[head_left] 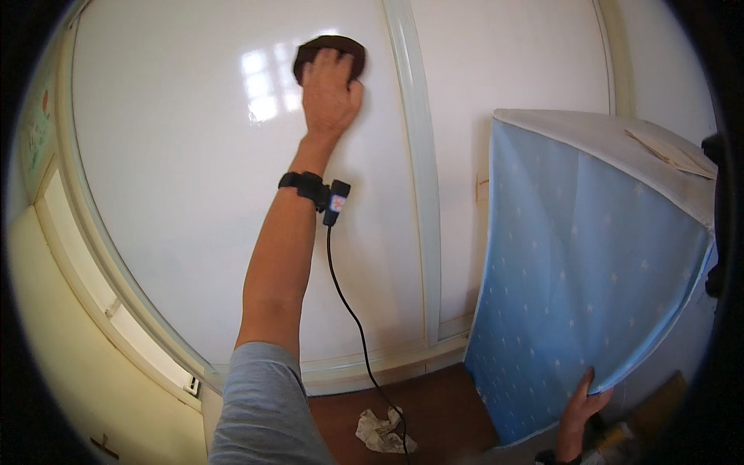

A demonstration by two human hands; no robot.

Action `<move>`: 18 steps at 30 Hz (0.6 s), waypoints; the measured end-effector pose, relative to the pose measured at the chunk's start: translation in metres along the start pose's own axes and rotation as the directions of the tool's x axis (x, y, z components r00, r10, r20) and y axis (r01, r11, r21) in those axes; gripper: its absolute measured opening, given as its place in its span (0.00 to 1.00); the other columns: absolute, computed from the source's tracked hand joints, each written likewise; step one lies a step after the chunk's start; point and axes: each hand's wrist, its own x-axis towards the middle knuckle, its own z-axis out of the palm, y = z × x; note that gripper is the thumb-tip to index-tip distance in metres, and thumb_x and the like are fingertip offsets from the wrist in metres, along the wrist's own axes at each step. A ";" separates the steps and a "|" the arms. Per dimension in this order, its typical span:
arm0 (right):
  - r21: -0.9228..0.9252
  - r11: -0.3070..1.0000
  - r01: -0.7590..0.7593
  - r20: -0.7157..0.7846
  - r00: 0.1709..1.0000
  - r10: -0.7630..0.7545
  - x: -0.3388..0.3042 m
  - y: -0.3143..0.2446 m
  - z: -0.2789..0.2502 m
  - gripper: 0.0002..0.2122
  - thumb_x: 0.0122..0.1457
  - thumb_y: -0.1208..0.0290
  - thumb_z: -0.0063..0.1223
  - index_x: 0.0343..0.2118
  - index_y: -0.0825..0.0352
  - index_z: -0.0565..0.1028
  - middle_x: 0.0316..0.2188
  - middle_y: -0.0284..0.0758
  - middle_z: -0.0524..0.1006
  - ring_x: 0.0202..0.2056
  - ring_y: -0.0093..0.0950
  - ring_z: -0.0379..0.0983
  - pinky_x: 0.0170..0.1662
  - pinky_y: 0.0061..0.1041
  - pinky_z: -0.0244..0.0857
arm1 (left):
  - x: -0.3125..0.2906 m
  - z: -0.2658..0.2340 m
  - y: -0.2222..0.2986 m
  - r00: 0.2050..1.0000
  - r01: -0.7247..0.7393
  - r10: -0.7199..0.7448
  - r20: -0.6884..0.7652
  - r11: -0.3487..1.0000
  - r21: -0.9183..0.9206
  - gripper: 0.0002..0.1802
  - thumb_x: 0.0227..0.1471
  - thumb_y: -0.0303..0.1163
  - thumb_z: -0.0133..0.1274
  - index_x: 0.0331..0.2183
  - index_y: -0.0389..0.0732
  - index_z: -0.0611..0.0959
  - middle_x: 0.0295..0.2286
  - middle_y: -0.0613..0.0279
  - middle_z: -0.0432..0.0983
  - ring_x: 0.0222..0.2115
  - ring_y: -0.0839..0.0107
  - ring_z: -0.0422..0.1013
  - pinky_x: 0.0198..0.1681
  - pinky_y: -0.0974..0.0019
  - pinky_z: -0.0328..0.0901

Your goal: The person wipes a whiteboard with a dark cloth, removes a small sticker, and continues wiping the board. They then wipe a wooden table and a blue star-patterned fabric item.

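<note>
My left hand is stretched up against a white glossy sliding door panel. Under its fingers, pressed to the panel, is a dark brown cloth. At the lower right, my right hand has hold of the bottom edge of a light blue fabric cover with small white stars. Part of its fingers is hidden at the fabric's edge. The cover hangs over a tall boxy piece with a pale top.
A black cable runs down from the device strapped to my left wrist. Crumpled paper lies on the brown floor. Flat paper rests on the cover's top. A door frame stands on the left.
</note>
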 end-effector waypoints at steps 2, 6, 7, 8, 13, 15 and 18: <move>0.000 1.000 0.027 0.050 0.998 -0.027 0.000 0.000 -0.001 0.19 0.65 0.71 0.57 0.53 0.80 0.70 0.47 0.54 0.75 0.46 0.45 0.76 0.48 0.43 0.70 | -0.026 -0.002 0.032 0.996 -0.018 0.025 0.089 0.997 -0.075 0.23 0.46 0.30 0.52 0.46 0.33 0.81 0.49 0.41 0.72 0.57 0.45 0.65 0.62 0.38 0.57; 0.048 0.999 0.016 0.073 0.997 -0.020 0.000 0.008 -0.004 0.19 0.65 0.72 0.56 0.54 0.80 0.69 0.49 0.55 0.75 0.48 0.46 0.76 0.49 0.43 0.71 | -0.085 -0.017 0.077 0.955 0.005 0.054 0.292 0.981 -0.196 0.23 0.46 0.26 0.55 0.47 0.34 0.80 0.52 0.42 0.70 0.59 0.44 0.63 0.64 0.39 0.55; 0.051 0.998 0.024 0.070 0.997 -0.028 0.000 0.010 -0.004 0.19 0.65 0.72 0.57 0.54 0.80 0.69 0.49 0.55 0.75 0.47 0.46 0.76 0.48 0.42 0.71 | -0.102 -0.021 0.088 0.940 -0.004 0.066 0.333 0.983 -0.185 0.23 0.46 0.25 0.56 0.47 0.34 0.80 0.52 0.43 0.70 0.59 0.45 0.63 0.64 0.40 0.55; 0.042 0.998 0.048 0.079 0.996 -0.051 0.001 0.011 -0.005 0.19 0.65 0.72 0.57 0.53 0.80 0.69 0.48 0.55 0.75 0.47 0.45 0.76 0.48 0.42 0.71 | -0.118 -0.024 0.097 0.919 0.008 0.075 0.387 0.978 -0.207 0.24 0.47 0.26 0.56 0.48 0.34 0.80 0.52 0.43 0.70 0.60 0.46 0.62 0.64 0.40 0.55; 0.029 0.995 0.097 0.073 0.992 -0.099 0.002 0.001 -0.006 0.20 0.63 0.71 0.59 0.52 0.80 0.70 0.46 0.53 0.76 0.45 0.45 0.77 0.46 0.42 0.71 | -0.198 -0.035 0.132 0.781 0.008 0.150 0.606 0.968 -0.249 0.22 0.48 0.26 0.56 0.47 0.32 0.79 0.51 0.44 0.72 0.58 0.46 0.65 0.60 0.40 0.59; 0.009 0.996 0.092 0.087 0.992 -0.093 0.002 -0.007 -0.007 0.20 0.63 0.71 0.59 0.52 0.80 0.70 0.46 0.54 0.77 0.44 0.45 0.77 0.46 0.42 0.71 | -0.233 -0.045 0.142 0.762 0.016 0.190 0.619 0.950 -0.311 0.21 0.51 0.26 0.54 0.48 0.32 0.79 0.51 0.44 0.72 0.58 0.47 0.65 0.60 0.41 0.60; 0.026 0.999 0.045 0.088 0.995 -0.047 0.003 -0.017 -0.007 0.20 0.63 0.70 0.59 0.51 0.80 0.71 0.46 0.54 0.77 0.45 0.45 0.77 0.46 0.42 0.71 | -0.282 -0.062 0.154 0.656 0.082 0.251 0.712 0.914 -0.398 0.20 0.54 0.26 0.50 0.50 0.34 0.79 0.52 0.45 0.72 0.58 0.49 0.66 0.61 0.43 0.61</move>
